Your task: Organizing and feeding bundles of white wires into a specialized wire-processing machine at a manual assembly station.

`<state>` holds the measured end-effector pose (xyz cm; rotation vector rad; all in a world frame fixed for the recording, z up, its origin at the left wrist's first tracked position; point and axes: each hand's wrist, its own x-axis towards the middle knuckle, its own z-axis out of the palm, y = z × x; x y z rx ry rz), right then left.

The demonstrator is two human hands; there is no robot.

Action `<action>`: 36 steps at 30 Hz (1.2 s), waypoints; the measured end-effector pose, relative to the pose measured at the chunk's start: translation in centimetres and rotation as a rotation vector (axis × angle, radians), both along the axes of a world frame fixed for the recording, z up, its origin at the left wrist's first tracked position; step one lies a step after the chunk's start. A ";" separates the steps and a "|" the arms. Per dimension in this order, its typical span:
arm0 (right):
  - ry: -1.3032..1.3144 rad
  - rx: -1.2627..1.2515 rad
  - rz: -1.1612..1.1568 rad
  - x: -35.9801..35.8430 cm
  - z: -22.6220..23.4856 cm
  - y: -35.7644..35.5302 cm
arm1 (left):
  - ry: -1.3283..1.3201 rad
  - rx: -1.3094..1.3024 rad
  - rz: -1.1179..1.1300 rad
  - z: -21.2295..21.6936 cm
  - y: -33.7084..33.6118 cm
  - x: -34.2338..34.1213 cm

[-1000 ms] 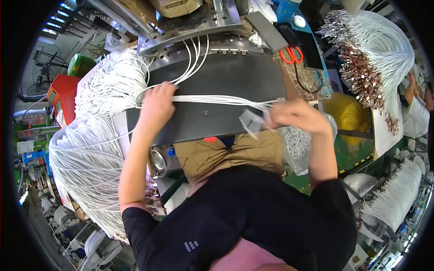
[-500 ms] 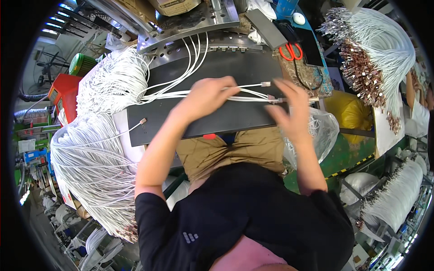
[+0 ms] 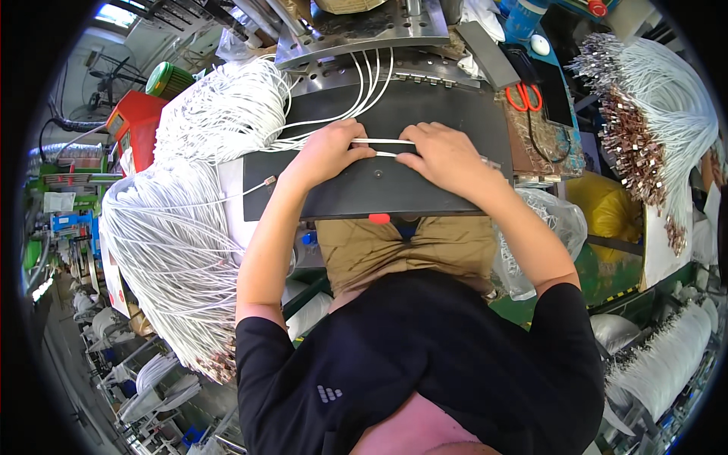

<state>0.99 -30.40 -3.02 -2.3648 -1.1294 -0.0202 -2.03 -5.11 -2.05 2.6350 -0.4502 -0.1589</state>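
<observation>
Left hand (image 3: 327, 152) and right hand (image 3: 447, 155) side by side on a dark grey worktop (image 3: 356, 193), knuckles up, fingertips nearly meeting at the middle. Between them a short stretch of thin white cables (image 3: 383, 142), lying flat across the dark surface and running left to right. Left grip closed narrow on the cables at their left end, thumb and fingers pinched around them. Right grip likewise closed on the same cables from the other side, fingers curled over them; a small metal end just visible past the right knuckles. From the held stretch, more white strands curving up and away over the perforated metal plate (image 3: 364, 30) at the far edge of the worktop.

To the left, a big heap of loose white cable bundles (image 3: 174, 227), draped off the worktop's left edge and hanging low, one strand with a metal plug lying apart on the dark surface. Far right, another bundle of white cables with copper-coloured plug ends (image 3: 637, 136), well apart from the hands. Red-handled scissors (image 3: 523, 95) beyond the right hand, on a cluttered patch beside the worktop. Clear plastic bag (image 3: 542, 227) below the right forearm. Red box (image 3: 133, 125) behind the left heap
</observation>
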 end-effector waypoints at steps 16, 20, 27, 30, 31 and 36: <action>-0.316 -0.208 -0.136 1.3 1.9 -0.7 | -0.041 -0.098 0.118 5.5 -3.5 0.0; -0.446 -0.227 -0.215 2.4 2.6 -3.8 | 0.571 -0.605 0.156 4.1 -3.9 -1.6; 0.277 0.495 -0.192 6.4 0.2 -2.8 | 0.968 -1.125 0.221 0.8 -7.5 -3.2; 0.587 0.616 -0.188 5.2 0.3 -1.0 | 0.853 -1.093 0.296 -0.9 -8.1 -1.7; 0.550 0.488 0.025 3.5 0.7 0.4 | 0.826 -1.072 0.329 -1.9 -8.6 -0.8; -0.429 0.163 -0.187 9.6 -1.9 -2.4 | 0.686 -1.244 0.447 -0.7 -7.5 3.3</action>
